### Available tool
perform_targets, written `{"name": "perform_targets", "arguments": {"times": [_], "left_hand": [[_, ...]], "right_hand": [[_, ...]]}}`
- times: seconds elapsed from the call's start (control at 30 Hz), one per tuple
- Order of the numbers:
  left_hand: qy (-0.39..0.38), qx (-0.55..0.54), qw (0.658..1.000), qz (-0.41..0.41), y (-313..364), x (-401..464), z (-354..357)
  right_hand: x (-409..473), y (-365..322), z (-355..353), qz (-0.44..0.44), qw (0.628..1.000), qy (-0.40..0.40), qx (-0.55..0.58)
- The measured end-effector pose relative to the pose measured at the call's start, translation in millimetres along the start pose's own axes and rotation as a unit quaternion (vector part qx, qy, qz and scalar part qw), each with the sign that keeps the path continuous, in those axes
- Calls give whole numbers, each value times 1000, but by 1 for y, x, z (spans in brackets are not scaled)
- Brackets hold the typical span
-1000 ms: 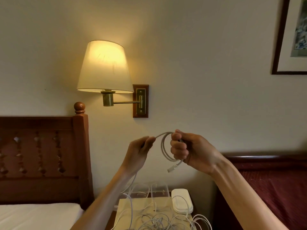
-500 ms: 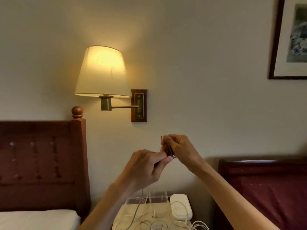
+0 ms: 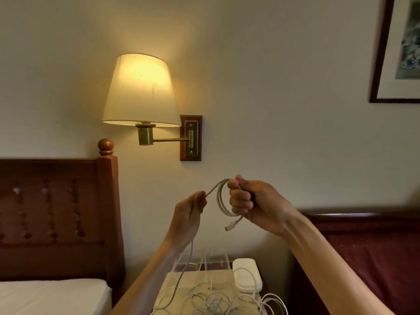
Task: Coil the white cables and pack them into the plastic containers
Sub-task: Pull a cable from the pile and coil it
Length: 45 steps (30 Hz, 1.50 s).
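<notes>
I hold a white cable (image 3: 221, 201) up in front of the wall. My right hand (image 3: 247, 201) grips a small coil of it, fingers curled round the loops, and a connector end dangles below the fist. My left hand (image 3: 192, 212) pinches the strand leading off the coil; from there the cable runs down to the nightstand. A tangle of more white cables (image 3: 213, 303) lies on the nightstand. Two clear plastic containers (image 3: 213, 261) stand at its back edge.
A white oblong device (image 3: 246, 277) sits on the nightstand (image 3: 195, 280) at the right. A lit wall lamp (image 3: 141, 92) hangs above left. A wooden headboard (image 3: 56, 214) and bed are at left, a dark red bed (image 3: 375, 253) at right.
Half a second ago my hands met close together; now the left has drawn away to the left, and the coil in my right hand shows as an open loop again.
</notes>
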<state>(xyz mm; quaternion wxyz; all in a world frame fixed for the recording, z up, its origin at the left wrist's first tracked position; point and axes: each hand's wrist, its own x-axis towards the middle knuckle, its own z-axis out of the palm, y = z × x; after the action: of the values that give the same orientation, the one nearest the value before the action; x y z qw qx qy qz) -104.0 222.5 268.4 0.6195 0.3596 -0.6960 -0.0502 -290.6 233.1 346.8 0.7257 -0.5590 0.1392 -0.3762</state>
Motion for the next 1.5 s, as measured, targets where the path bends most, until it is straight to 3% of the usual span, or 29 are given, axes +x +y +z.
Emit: {"name": "perform_targets", "arguments": {"times": [0.13, 0.23, 0.3, 0.37, 0.47, 0.67, 0.83, 1.0, 1.17, 1.23, 1.3, 1.4, 1.5], "left_hand": [[-13, -40, 997, -64, -27, -36, 14], [-66, 22, 990, -126, -34, -60, 19], [-178, 73, 975, -113, -16, -64, 18], [-268, 130, 954, -36, 15, -54, 14], [-208, 174, 960, 72, 47, -26, 0], [-82, 263, 954, 122, 36, 2, -16], [-50, 209, 973, 81, 20, 8, -8], [-24, 62, 998, 22, 12, 3, 4], [2, -60, 986, -155, -28, -38, 19], [-10, -70, 973, -218, -46, -66, 27], [-69, -50, 966, -245, -46, -90, 34], [-179, -28, 959, -216, -17, -89, 33], [-160, -74, 967, -183, 12, -57, 13]], "right_hand": [[1, -15, -5, -24, 999, 13, 46], [3, -32, -12, -65, 995, 53, 58], [8, -28, -18, -85, 993, 86, -11], [15, -5, -22, -111, 972, 114, -174], [14, 38, -20, -119, 929, 112, -333], [3, 53, -10, -134, 922, 95, -351], [1, 45, -10, -38, 960, 76, -267], [-6, 30, -11, 34, 991, 43, -119], [-9, -3, -9, 5, 999, 17, 40], [-4, -18, -12, -35, 997, 36, 51], [7, -16, -18, -67, 995, 71, 2], [22, 17, -29, -115, 958, 119, -233], [25, 56, -39, -118, 899, 125, -402]]}}
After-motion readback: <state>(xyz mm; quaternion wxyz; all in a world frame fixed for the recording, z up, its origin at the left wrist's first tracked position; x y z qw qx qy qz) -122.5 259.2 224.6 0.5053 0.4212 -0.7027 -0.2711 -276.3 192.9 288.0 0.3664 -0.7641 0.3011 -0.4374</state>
